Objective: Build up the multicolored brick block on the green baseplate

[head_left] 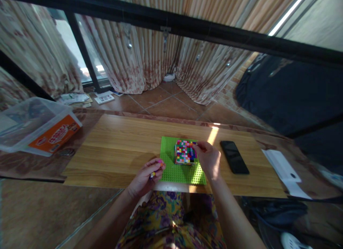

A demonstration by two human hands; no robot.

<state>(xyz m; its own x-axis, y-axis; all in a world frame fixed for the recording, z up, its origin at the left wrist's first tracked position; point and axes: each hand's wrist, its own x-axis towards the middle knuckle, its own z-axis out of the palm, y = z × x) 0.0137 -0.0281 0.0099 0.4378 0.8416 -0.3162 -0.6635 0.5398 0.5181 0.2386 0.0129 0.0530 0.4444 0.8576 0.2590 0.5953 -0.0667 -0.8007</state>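
Note:
A green studded baseplate (170,172) lies on the wooden board. On it stands a block of many-coloured toy bricks (184,152), its top a patchwork of red, white, pink, green, blue and purple. My left hand (147,175), just left of the baseplate, is closed around a few small toy bricks (160,163); pink, orange, white and yellow show between the fingers. At the block's far right corner, my right hand (210,158) has its thumb and finger pinched together. Whatever may be between those fingertips is too small to make out.
The wooden board (115,145) spans the low table. A black phone (234,157) lies right of my right hand, with a white box (281,165) beyond it. A clear plastic bin (34,116) with an orange label stands far left. A dark metal bar (171,22) crosses above.

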